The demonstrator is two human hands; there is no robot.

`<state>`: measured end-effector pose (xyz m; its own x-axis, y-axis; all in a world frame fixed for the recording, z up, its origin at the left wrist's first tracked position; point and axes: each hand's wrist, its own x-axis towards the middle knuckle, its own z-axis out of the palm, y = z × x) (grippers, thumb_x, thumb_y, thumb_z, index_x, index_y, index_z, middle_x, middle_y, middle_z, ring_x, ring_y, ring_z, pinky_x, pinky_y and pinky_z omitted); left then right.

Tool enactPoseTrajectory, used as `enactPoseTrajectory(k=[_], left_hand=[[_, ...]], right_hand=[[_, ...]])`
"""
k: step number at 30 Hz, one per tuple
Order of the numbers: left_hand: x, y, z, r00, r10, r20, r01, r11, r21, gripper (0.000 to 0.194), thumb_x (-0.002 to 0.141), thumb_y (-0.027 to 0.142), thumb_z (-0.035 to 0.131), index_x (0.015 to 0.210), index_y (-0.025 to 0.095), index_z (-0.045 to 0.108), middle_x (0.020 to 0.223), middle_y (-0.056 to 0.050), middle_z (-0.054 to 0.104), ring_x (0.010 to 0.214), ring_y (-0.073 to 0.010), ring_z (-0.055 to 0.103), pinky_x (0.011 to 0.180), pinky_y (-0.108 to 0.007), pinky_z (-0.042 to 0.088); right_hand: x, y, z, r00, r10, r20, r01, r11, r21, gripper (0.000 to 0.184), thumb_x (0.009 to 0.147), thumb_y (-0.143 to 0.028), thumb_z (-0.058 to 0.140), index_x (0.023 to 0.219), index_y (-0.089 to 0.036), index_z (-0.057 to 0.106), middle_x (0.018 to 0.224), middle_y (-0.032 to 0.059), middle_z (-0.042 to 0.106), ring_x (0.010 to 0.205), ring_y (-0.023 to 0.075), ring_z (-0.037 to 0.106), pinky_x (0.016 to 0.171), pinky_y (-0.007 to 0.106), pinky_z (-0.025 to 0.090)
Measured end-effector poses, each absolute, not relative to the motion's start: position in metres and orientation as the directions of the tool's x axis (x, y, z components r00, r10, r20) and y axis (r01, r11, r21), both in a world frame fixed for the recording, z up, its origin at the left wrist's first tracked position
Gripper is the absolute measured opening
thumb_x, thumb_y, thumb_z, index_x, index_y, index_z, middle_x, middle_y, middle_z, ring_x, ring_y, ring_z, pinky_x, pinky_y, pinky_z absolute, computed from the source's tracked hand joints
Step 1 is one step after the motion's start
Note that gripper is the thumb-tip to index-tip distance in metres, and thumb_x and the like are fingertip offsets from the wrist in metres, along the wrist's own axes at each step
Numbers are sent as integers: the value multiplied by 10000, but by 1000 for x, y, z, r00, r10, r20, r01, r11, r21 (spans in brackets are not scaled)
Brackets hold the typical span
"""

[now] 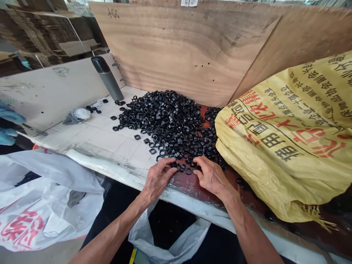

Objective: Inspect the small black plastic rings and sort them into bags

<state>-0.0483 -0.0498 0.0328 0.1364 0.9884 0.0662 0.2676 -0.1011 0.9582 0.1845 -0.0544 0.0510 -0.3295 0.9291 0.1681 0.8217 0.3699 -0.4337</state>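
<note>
Mostly, upright plywood boards (176, 47) fill the far side, meeting at a corner behind the worktop (101, 141), which is white tile on the left and reddish-brown board (189, 187) toward the right. A bulging yellow sack (286, 143) with red and black printing slumps against the right-hand board, and a white woven sack (41, 205) with red printing lies below the worktop's left edge. Cardboard stacks (41, 33) rise in the background at upper left.

Across the worktop spreads a wide heap of small black rings (165, 121), banked against the boards and running up to the yellow sack, with strays scattered over the tiles to the left. A grey flask (107, 77) with a black cap leans tilted near the heap, and a small clear bag (77, 116) lies on the tiles beyond the strays.

The left hand (155, 179) and right hand (213, 176) reach in over the near edge, side by side and just apart, at the front of the heap. Their fingers (165, 165) are spread and loosely curved, touching the rings, neither clenched nor visibly grasping anything.
</note>
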Motion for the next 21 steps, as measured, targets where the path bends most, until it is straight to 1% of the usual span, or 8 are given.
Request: enactPoseTrajectory(k=[2,4,6,8,13,16,18,21], left_hand=[[-50,-52,34,154,988,8,73,-19,997,336,847,326,720,1156,223,640,1016,-30,732,824,-161,696,786,-291,563],[-50,-53,37,194,981,-26,-103,47,994,339,818,316,757,1113,196,640,1003,-39,744,886,-169,702,838,-292,559],[-50,-52,40,243,969,-34,-206,86,975,301,804,289,779,1054,176,655,989,-46,751,918,-166,700,880,-288,546],[-52,-52,42,286,957,-36,-246,110,963,268,805,264,784,1030,172,671,999,-47,751,924,-159,695,889,-279,538],[-54,-51,42,300,954,-21,-263,104,959,242,783,226,800,1002,189,705,1055,-32,713,936,-145,672,858,-250,536],[-53,-50,42,317,948,21,-265,67,962,203,771,209,807,948,181,711,1064,-35,681,1026,-166,652,921,-263,519],[-52,-50,44,313,949,28,-295,70,953,202,754,198,819,909,179,690,1045,-26,664,975,-156,662,894,-267,530],[-52,-51,46,297,954,35,-327,68,942,234,741,184,828,903,185,659,1017,-17,663,877,-133,664,817,-256,539]], right_hand=[[184,-55,52,-293,933,207,783,358,-508,225,890,-118,594,1092,-212,561,1000,60,638,915,228,649,807,347,521],[182,-56,54,-227,943,244,685,333,-649,169,926,-193,597,1089,-220,558,976,49,645,868,206,655,756,320,540],[178,-57,58,-160,958,238,514,286,-808,142,950,-276,593,1080,-226,561,958,37,642,777,171,660,655,277,555],[173,-58,63,-142,965,218,363,256,-896,124,944,-303,606,1040,-226,599,971,33,637,736,151,662,591,249,556],[163,-62,71,-260,932,252,317,329,-889,147,887,-185,652,998,-239,730,1058,47,663,1016,196,642,884,308,540],[158,-65,69,-276,946,169,268,245,-932,201,883,-170,640,1059,-246,698,1053,38,665,946,175,653,806,280,549],[157,-67,66,-246,961,126,231,184,-955,215,867,-184,663,1073,-242,659,1030,27,654,876,159,657,748,261,552],[156,-68,65,-231,960,157,253,215,-943,173,849,-192,690,1016,-233,682,1016,29,639,896,167,644,738,255,538]])
